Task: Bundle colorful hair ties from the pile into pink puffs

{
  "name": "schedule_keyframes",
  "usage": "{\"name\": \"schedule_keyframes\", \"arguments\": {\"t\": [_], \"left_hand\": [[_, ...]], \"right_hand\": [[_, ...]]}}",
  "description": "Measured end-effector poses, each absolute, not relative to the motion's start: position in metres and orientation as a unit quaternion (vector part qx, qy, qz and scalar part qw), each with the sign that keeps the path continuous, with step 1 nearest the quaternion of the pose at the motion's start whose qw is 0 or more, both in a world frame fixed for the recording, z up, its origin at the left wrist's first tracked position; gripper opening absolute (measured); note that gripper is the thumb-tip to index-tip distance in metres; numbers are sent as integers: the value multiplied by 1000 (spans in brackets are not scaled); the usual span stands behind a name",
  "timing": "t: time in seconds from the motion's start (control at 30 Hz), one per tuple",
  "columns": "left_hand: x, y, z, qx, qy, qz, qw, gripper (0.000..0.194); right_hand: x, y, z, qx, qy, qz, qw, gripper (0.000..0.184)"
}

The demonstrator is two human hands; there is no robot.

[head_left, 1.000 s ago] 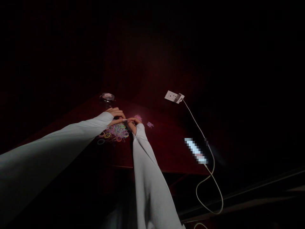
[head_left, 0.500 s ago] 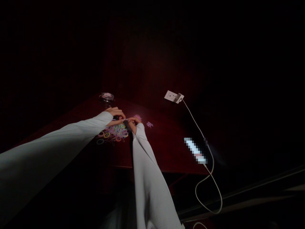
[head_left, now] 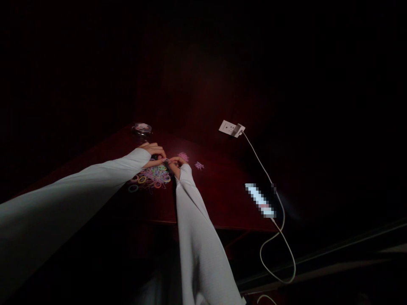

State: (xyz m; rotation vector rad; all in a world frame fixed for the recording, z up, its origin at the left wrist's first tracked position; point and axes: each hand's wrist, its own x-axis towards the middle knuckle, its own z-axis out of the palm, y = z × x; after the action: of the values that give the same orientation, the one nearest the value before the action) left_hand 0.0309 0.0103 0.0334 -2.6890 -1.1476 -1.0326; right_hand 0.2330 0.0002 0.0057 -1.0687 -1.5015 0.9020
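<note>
The room is very dark, with a dim glow of light strongest just beyond the hands [head_left: 154, 151] and fading outward. Beneath them spreads a deep-red surface [head_left: 216, 199], its near edge a thin line on the viewer's side of the hands. Past them rises a shadowy wall [head_left: 197, 97] with a reddish tint, bearing a white socket plate [head_left: 227, 127] to their right. Farther right and nearer the viewer, a faint pale line [head_left: 349, 242] slants through the gloom.
</note>
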Motion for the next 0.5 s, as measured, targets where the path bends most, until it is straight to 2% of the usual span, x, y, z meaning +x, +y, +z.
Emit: {"name": "schedule_keyframes", "arguments": {"t": [0.17,0.5], "left_hand": [[31,8,37,-865,-376,-330,39,15],[33,5,42,-840,-421,-338,60,11]], "right_hand": [[232,-15,11,-402,-646,381,525,19],[232,-15,17,-412,-664,387,489,13]]}}
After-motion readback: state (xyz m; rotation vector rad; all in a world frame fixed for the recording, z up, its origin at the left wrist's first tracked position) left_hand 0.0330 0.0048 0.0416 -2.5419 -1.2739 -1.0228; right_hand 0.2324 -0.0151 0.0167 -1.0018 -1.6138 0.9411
